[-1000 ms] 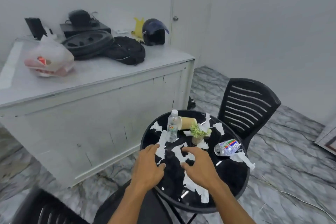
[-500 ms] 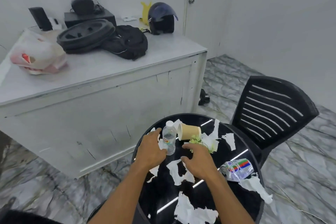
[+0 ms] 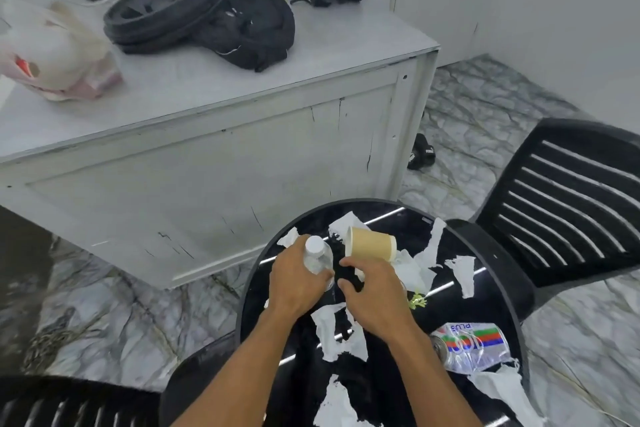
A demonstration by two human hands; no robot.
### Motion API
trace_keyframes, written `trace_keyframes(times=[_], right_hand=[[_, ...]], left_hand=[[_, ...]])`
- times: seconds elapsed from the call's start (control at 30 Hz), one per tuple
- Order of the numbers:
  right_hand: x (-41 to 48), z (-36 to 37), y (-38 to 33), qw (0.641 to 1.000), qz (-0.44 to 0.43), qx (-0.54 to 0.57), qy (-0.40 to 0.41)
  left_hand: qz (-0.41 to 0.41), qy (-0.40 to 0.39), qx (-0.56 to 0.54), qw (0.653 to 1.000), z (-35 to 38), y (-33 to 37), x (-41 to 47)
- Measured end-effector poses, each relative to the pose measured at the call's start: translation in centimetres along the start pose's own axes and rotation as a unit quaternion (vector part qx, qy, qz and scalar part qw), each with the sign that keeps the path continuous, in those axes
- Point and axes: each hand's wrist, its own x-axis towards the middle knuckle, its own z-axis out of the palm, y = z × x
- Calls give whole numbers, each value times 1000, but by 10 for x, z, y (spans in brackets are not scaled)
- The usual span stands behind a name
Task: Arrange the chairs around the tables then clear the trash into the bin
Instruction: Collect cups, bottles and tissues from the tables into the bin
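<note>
Left hand (image 3: 299, 276) gripping water bottle (image 3: 318, 255), right hand (image 3: 375, 293) curled, grasp unclear, paper cup (image 3: 372, 247) tipped over just beyond its fingers.

The clear plastic bottle (image 3: 317, 258), white-capped, stands upright on the round black table (image 3: 491, 305), gripped by the left hand (image 3: 294, 277). The tan paper cup (image 3: 370, 246) lies on its side just beside the bottle. The crushed can (image 3: 471, 347) lies near the right rim. Torn white paper scraps (image 3: 337, 333) are scattered across the top. The black slatted chair (image 3: 568, 198) stands at the table's right edge.

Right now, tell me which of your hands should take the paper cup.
Right. The right hand lies just in front of the tipped paper cup, while the left hand is busy gripping the water bottle. Whether the right hand holds anything is unclear.
</note>
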Motion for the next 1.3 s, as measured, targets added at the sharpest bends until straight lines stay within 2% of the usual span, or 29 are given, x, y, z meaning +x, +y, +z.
trace_keyframes(times=[0.1, 0.23, 0.37, 0.57, 0.77, 0.87, 1.0, 1.13, 1.3], right_hand=[[6, 0, -12, 1000, -29, -7, 2], [6, 22, -27, 997, -19, -51, -56], [-12, 43, -64, 990, -52, -89, -93], [-61, 98, -156, 976, -130, -127, -122], [-141, 189, -268, 942, -239, -162, -172], [-189, 245, -325, 923, -294, -165, -185], [-257, 324, -389, 890, -359, -157, -234], [-313, 410, -424, 833, -406, -188, -326], [-365, 523, -443, 762, -432, -240, -420]], left_hand=[[-20, 25, -14, 999, -11, -9, -7], [-31, 56, -33, 997, -43, -20, -28], [-47, 90, -59, 993, -95, -41, -61], [-42, 179, -91, 979, -197, -83, -136], [-21, 301, -106, 948, -328, -139, -246], [-21, 369, -98, 924, -394, -167, -313], [-62, 446, -61, 891, -462, -226, -400], [-156, 496, -53, 853, -494, -299, -472], [-287, 510, -65, 808, -496, -395, -535]])
